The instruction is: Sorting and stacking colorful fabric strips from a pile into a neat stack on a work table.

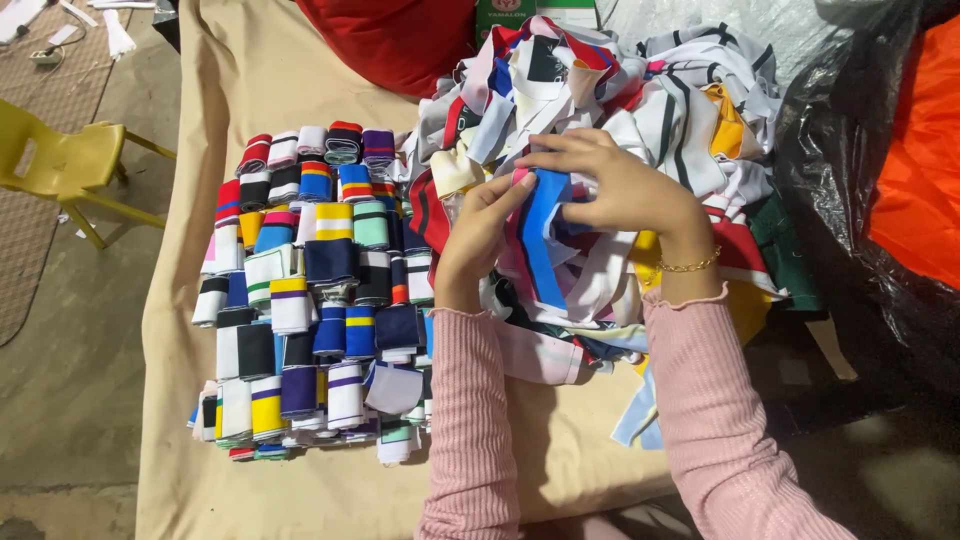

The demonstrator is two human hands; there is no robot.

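Both my hands work on a blue fabric strip [541, 240] with white and pink edges, held above a loose heap of striped fabric strips [650, 110]. My left hand [478, 235] pinches the strip's left side near its top. My right hand [620, 185], with a gold bracelet at the wrist, grips the strip's upper end from the right. Both arms wear pink ribbed sleeves. To the left lie rows of folded fabric strips [310, 290] in many colours, stacked neatly.
A beige cloth [250, 80] covers the work surface. A red cushion [400, 40] lies at the back. A black plastic bag [850, 180] and orange material [920, 150] are at the right. A yellow plastic chair [60, 160] stands on the floor at left.
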